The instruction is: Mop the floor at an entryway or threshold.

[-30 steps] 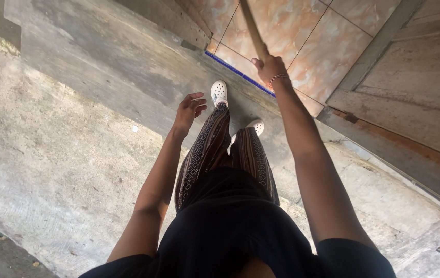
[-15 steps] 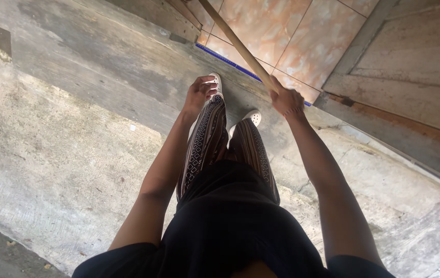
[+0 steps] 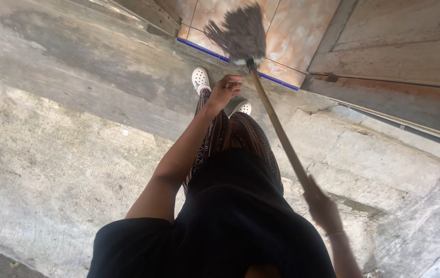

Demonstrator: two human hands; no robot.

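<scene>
We see the mop [image 3: 261, 77] slanting from its grey head at the far tiled threshold [image 3: 287, 36] down to our right hand [image 3: 323, 208], clenched on the handle's near end. Our left hand [image 3: 224, 91], fingers loosely curled and empty, hovers just left of the head, nearer it.

Black short-sleeve top [image 3: 230, 226], dark patterned striped trousers [image 3: 246, 136], white perforated clogs [image 3: 200, 80], thin bracelet [image 3: 335, 233] on rt wrist.
</scene>
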